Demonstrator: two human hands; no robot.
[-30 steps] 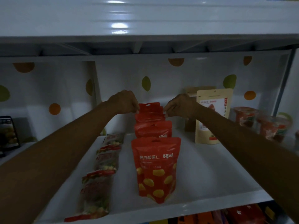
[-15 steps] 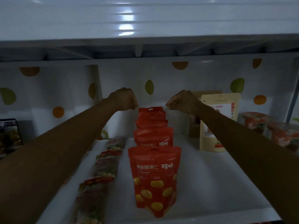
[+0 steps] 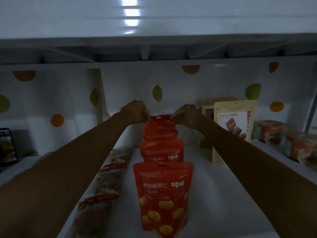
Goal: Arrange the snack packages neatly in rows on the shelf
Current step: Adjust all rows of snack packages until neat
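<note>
Several red snack pouches stand upright in one row front to back on the white shelf (image 3: 223,194). The front pouch (image 3: 163,196) shows yellow nuts; a second one (image 3: 162,151) stands behind it. At the back of the row stands the rearmost red pouch (image 3: 160,121). My left hand (image 3: 135,111) pinches its top left corner and my right hand (image 3: 186,114) pinches its top right corner. Both forearms reach deep into the shelf on either side of the row.
A row of clear packets with red bands (image 3: 106,184) lies flat along the left of the red row. A beige pouch (image 3: 234,129) and a brown box (image 3: 206,121) stand at the right, with red-lidded cups (image 3: 272,132) beyond. The upper shelf (image 3: 154,48) hangs low overhead.
Half a second ago both hands hovered closed just above the rearmost pouch. They have come down and now grip its top corners. The view has also shifted closer.
</note>
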